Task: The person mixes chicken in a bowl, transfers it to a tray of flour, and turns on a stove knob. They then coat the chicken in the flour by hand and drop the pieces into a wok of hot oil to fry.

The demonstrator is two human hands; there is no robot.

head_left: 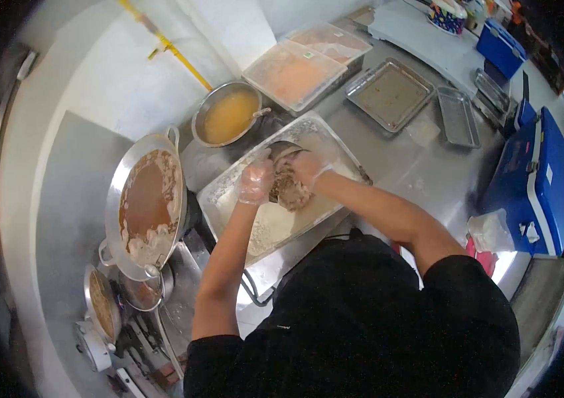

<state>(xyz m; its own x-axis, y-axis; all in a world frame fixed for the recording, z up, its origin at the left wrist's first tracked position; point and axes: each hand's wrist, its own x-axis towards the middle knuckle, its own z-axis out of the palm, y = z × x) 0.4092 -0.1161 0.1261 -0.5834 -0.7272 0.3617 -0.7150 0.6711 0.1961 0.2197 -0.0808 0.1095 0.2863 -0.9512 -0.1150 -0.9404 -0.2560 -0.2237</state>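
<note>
Over a large flour tray (213,223), a metal bowl (284,147) is tipped toward me. Lumpy brownish battered pieces (290,189) lie at its mouth, above the white flour (272,224). My left hand (257,182), in a clear plastic glove, is closed at the bowl's left side. On the other side my right hand (310,169), gloved too, reaches across the bowl's rim. Its fingers are blurred and partly hidden among the pieces, so their grip is unclear.
Left of the tray stands a wide pan of brown oil (146,192). Behind are a bowl of yellow liquid (229,116) and lidded plastic tubs (295,73). Metal trays (391,93) lie at the back right; a blue cooler (527,182) stands on the right.
</note>
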